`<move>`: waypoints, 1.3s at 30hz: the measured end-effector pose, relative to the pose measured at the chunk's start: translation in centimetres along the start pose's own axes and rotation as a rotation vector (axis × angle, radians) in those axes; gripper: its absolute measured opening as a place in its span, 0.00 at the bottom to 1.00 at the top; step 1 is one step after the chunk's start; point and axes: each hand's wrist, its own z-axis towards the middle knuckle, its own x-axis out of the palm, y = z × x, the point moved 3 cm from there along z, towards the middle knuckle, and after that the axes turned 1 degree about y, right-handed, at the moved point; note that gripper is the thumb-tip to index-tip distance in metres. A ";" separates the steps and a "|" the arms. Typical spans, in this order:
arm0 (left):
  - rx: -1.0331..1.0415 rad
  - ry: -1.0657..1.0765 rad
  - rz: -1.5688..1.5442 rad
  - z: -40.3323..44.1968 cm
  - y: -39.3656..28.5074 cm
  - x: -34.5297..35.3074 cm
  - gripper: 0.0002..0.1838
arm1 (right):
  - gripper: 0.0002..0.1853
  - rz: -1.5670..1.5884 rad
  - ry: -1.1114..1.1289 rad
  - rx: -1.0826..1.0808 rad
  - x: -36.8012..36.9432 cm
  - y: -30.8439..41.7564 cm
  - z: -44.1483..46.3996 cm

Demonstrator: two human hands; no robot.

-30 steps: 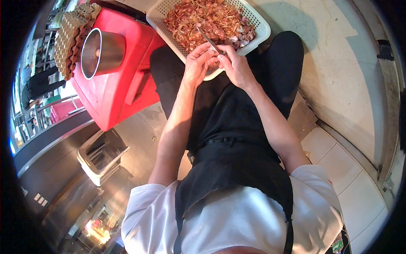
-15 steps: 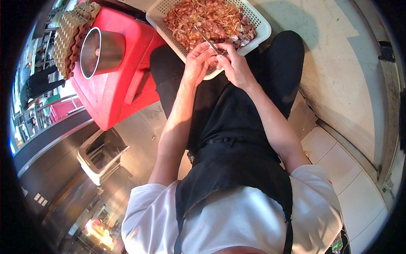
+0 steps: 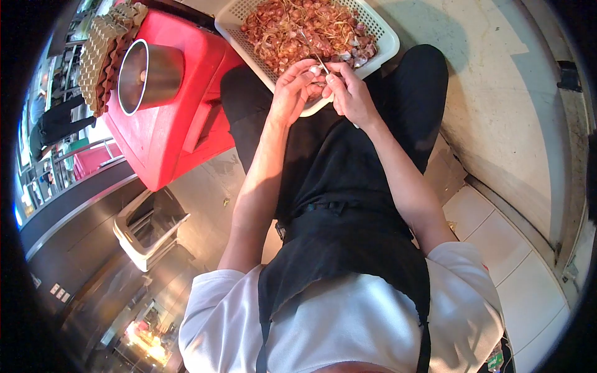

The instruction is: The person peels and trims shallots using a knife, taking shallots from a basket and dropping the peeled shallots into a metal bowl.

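My right hand is closed on a thin knife, whose blade points up and left over the basket. Beside it, my left hand pinches a small pale piece between thumb and fingers, close to the blade. Both hands are above the near edge of a white perforated basket. Reddish-brown shallots or onions with loose skins and roots fill the basket, which sits between the knees.
On a red container at the left are a metal pot and stacked egg trays. A white plastic chair stands lower left. Another person is in the far left background. A pale wall is at right.
My right hand has shifted slightly right and turned, and the knife has changed its angle, with its blade less visible. My left hand has stayed almost in place, the pale piece now showing more clearly.
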 end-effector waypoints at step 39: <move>0.058 0.016 -0.074 0.2 0.3 -0.5 0.12 | 0.23 -0.401 -0.039 -0.252 0.4 -0.2 -0.1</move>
